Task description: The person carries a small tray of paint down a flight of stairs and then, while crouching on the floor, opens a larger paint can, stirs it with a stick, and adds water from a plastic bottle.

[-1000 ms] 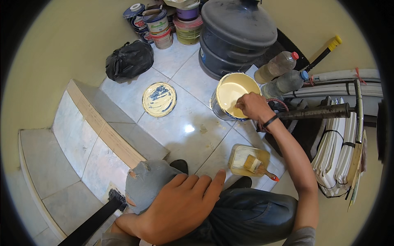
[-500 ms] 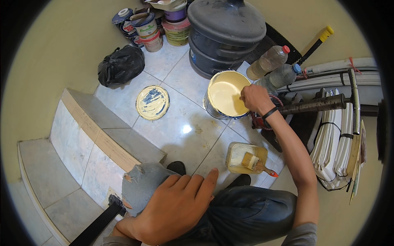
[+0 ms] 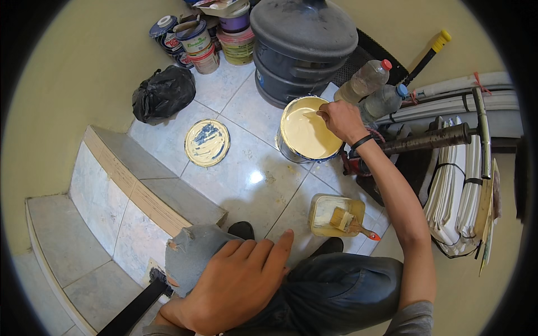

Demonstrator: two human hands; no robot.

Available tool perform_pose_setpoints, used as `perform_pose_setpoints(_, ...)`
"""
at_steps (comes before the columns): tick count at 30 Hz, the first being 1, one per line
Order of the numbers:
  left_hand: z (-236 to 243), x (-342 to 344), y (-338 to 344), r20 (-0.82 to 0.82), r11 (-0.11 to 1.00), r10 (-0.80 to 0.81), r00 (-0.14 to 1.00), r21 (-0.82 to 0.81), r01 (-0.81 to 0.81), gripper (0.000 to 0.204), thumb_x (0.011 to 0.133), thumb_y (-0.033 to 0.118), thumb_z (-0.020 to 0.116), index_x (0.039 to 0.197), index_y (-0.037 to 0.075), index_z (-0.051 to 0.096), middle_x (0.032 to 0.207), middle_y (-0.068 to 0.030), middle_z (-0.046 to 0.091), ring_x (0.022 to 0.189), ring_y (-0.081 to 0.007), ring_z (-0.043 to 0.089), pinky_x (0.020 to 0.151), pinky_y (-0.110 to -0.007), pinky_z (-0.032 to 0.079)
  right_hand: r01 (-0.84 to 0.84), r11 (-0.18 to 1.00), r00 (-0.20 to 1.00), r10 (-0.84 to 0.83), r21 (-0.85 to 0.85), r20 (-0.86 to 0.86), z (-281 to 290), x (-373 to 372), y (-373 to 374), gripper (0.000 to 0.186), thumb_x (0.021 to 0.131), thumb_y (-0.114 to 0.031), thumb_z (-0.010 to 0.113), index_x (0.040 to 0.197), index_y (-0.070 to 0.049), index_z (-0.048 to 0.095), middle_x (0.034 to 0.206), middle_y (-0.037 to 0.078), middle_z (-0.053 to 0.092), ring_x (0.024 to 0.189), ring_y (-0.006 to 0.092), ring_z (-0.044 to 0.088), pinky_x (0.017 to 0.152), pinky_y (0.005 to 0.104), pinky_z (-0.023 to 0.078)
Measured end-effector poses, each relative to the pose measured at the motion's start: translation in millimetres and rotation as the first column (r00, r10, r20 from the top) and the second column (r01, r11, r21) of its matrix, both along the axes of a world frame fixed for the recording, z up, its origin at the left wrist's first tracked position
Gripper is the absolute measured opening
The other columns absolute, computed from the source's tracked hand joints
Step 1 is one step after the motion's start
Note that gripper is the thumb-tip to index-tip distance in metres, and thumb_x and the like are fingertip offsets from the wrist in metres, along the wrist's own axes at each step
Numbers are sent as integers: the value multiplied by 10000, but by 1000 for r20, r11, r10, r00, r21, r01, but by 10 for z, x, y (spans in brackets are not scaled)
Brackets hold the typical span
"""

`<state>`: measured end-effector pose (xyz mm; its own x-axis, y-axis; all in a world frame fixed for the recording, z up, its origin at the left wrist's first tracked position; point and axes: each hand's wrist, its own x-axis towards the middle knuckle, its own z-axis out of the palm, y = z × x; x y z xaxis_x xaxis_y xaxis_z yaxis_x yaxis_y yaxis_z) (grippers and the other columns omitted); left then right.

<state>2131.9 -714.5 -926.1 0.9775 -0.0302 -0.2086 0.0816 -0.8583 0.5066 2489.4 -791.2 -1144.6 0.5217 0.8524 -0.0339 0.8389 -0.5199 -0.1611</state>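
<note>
A bucket of cream paint stands on the floor ahead. Over its right rim my right hand is closed, fingers pressed together and pointing down into the bucket; what they hold is hidden, and the paint's surface is streaked beside them. My left hand lies open over my left knee, fingers stretched out, holding nothing. Nearer to me, a shallow plastic tub contains a paintbrush, its bristles coated in cream paint and its handle over the rim. The paint-smeared lid lies on the floor, left of the bucket.
Behind the bucket stand a big dark lidded barrel and two plastic bottles. Paint cans and a black plastic bag are at the far left. Tiled steps rise on my left; bundled white strips lean at the right.
My right hand has shifted a little left and away from me over the bucket, still closed. The left hand stays on the knee. The view has tilted slightly.
</note>
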Motion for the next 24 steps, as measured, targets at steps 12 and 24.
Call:
perform_pose_setpoints(12, -5, 9, 11, -18, 1000, -12, 1000, -5, 12, 572, 899, 173, 714, 1396, -49, 539, 928, -100, 616, 817, -257, 626, 765, -362, 508, -151, 918, 938, 16, -367, -347, 301, -89, -105, 294, 870, -286, 758, 1089, -95, 796, 1031, 166, 768, 1022, 339, 726, 893, 441, 562)
perform_pose_setpoints(24, 18, -26, 17, -13, 1000, 3, 1000, -2, -3, 565, 903, 173, 710, 1395, -47, 540, 936, -104, 619, 837, -261, 628, 769, -361, 508, -72, 995, 975, 54, -76, -216, -13, -186, 222, 215, 895, -265, 695, 999, -107, 799, 938, 180, 755, 947, 371, 724, 839, 494, 559)
